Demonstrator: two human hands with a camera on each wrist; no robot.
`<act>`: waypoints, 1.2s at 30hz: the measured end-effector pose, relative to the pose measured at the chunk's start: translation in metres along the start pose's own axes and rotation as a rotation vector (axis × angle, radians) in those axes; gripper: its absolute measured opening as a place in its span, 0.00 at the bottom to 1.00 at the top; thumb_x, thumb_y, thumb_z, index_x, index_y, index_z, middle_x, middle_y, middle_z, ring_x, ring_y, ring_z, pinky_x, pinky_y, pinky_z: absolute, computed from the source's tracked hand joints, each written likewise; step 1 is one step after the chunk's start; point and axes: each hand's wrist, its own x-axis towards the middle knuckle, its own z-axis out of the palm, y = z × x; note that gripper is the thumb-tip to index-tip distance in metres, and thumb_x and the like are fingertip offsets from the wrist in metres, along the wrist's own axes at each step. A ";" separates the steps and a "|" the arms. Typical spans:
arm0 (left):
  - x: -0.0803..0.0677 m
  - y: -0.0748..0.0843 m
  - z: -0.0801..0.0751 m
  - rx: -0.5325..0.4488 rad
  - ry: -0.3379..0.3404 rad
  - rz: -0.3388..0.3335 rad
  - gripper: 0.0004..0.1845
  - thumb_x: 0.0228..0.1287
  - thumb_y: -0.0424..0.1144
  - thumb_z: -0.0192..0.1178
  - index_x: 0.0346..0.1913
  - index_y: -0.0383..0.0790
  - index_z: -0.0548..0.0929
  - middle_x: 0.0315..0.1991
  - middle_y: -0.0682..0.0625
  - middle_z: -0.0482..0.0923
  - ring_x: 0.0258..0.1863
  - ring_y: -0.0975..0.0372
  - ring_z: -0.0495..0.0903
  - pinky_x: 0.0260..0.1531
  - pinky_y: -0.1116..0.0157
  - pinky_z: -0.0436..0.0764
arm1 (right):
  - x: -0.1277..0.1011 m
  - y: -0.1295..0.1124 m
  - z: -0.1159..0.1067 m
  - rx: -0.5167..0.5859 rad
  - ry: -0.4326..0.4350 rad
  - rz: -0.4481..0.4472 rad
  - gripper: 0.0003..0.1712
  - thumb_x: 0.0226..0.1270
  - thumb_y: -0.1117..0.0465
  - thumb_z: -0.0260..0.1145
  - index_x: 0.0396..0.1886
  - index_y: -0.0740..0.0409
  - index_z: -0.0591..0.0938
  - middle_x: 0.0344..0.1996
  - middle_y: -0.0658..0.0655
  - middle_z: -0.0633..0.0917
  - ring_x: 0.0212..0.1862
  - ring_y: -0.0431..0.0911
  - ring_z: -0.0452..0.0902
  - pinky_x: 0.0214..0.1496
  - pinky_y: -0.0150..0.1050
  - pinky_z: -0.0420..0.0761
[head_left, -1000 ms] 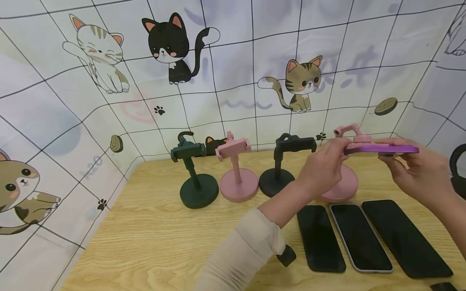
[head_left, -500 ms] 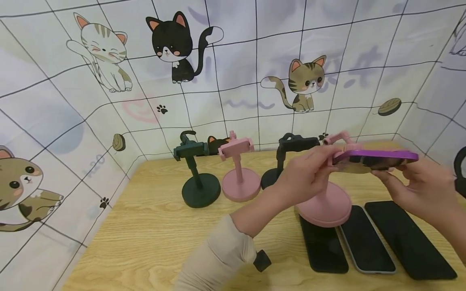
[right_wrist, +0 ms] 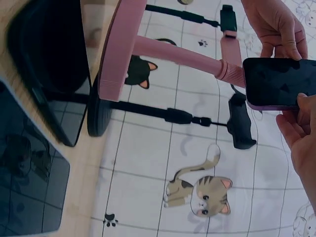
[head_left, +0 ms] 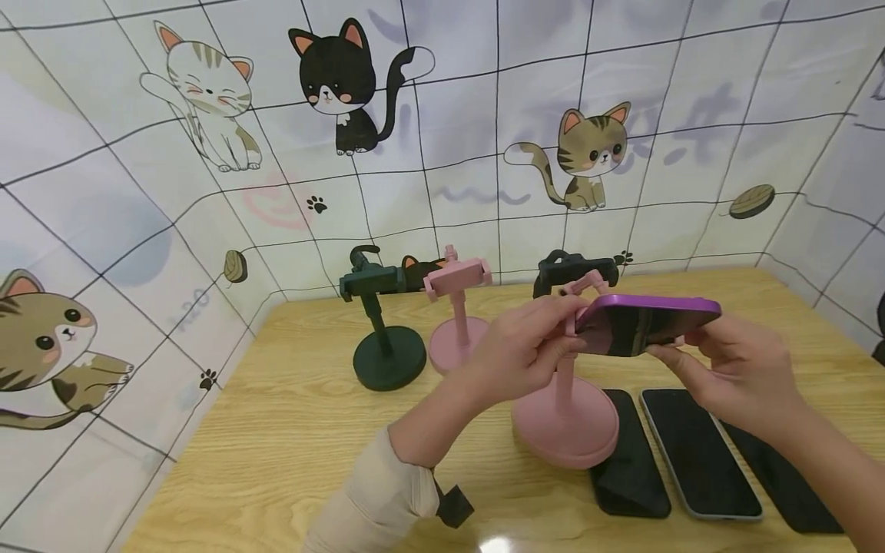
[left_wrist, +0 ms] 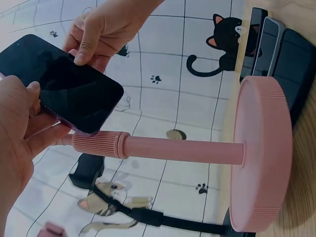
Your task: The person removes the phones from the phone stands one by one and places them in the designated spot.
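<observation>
1. The wooden tabletop [head_left: 290, 430] carries four phone stands and three dark phones [head_left: 698, 453] lying flat near the right side.
2. The pink stand [head_left: 565, 418] stands in front, its round base overlapping the left dark phone.
3. The purple phone [head_left: 646, 324] is held at the top of this stand, screen down.
4. The left hand [head_left: 515, 353] has a closed grip on the phone's left end and the clamp.
5. The right hand [head_left: 733, 372] pinches the phone's right end.
</observation>
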 end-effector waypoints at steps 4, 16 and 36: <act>-0.012 -0.003 -0.008 -0.012 0.011 0.014 0.16 0.53 0.28 0.62 0.45 0.28 0.74 0.29 0.47 0.73 0.27 0.64 0.70 0.31 0.78 0.69 | -0.001 0.000 0.014 0.094 -0.001 -0.007 0.28 0.55 0.48 0.63 0.30 0.75 0.79 0.26 0.47 0.82 0.29 0.30 0.72 0.40 0.18 0.72; -0.040 -0.005 -0.010 0.031 0.040 0.017 0.15 0.53 0.28 0.62 0.45 0.28 0.74 0.28 0.47 0.74 0.23 0.65 0.70 0.24 0.80 0.67 | -0.007 -0.001 0.034 0.169 -0.059 -0.001 0.24 0.57 0.51 0.62 0.35 0.73 0.79 0.30 0.49 0.81 0.31 0.31 0.72 0.39 0.19 0.72; -0.042 -0.007 -0.009 -0.105 0.002 0.040 0.17 0.48 0.29 0.66 0.43 0.30 0.77 0.30 0.48 0.76 0.27 0.66 0.73 0.31 0.79 0.71 | -0.018 -0.002 0.034 0.216 -0.107 0.006 0.24 0.58 0.53 0.62 0.41 0.72 0.79 0.41 0.48 0.82 0.35 0.32 0.75 0.29 0.20 0.74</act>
